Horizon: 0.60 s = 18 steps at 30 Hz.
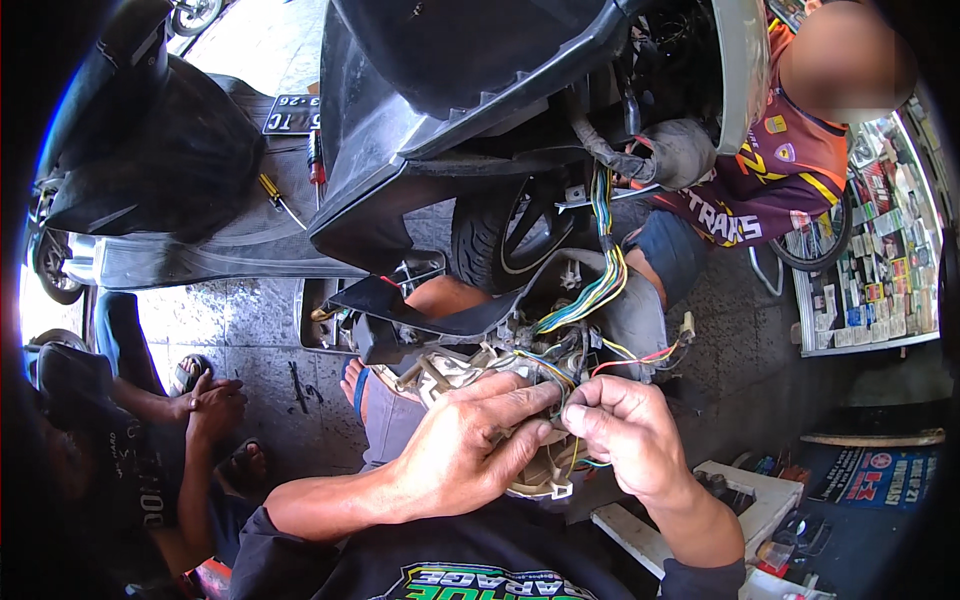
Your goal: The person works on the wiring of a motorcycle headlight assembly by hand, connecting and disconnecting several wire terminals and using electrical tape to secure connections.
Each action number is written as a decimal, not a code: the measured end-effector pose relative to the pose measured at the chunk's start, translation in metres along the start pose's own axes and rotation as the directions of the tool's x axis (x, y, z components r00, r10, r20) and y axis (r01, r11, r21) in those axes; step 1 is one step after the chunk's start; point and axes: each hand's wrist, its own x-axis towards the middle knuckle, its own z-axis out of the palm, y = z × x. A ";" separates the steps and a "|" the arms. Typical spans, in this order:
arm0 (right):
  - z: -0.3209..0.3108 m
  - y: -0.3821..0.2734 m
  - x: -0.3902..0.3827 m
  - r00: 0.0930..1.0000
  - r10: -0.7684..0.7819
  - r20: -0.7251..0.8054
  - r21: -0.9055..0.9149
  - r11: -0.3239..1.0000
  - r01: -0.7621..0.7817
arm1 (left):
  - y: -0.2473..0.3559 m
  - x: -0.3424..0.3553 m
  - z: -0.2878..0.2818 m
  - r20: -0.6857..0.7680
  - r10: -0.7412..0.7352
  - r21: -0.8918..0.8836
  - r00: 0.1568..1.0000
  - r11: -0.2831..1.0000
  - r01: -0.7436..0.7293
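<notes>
A scooter's front light housing (430, 375), pale and partly covered by my hands, rests over my lap with thin wires around it. My left hand (475, 440) lies across it, thumb and forefinger closing toward the wires in the middle. Close beside it, my right hand (625, 425) pinches a thin wire between thumb and fingers; the exact spot is hidden. A thick bundle of coloured wires (608, 230) runs down from the scooter body into the housing. To the right of that, a red wire (655, 357) leads to a pale connector (687, 328).
Dark scooter body panels (430, 110) hang above the front tyre (485, 240). Two screwdrivers, one yellow-handled (270, 188) and one red-handled (316, 160), lie on the footboard. One person sits at left, another at upper right. A white stand (740, 485) is beside my right arm.
</notes>
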 end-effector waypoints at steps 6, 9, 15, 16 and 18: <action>0.022 0.004 -0.012 0.810 -0.581 -0.086 -0.689 0.622 0.372 | 0.001 0.002 -0.003 -0.006 -0.002 -0.029 1.000 1.000 0.002; 0.023 0.002 -0.008 0.689 -0.718 0.100 -0.802 0.351 0.483 | 0.001 0.002 -0.003 -0.016 0.014 -0.029 1.000 0.999 -0.015; 0.019 0.005 -0.002 0.630 -0.754 0.186 -0.844 0.205 0.495 | 0.001 0.002 -0.004 -0.013 0.015 -0.013 1.000 1.000 -0.015; 0.018 0.005 -0.003 0.655 -0.731 0.190 -0.854 0.206 0.477 | 0.000 0.002 -0.003 -0.020 0.020 -0.014 1.000 1.000 -0.020; 0.013 0.009 0.001 0.647 -0.732 0.213 -0.837 0.204 0.507 | 0.000 0.002 -0.002 -0.019 0.022 -0.009 1.000 1.000 -0.022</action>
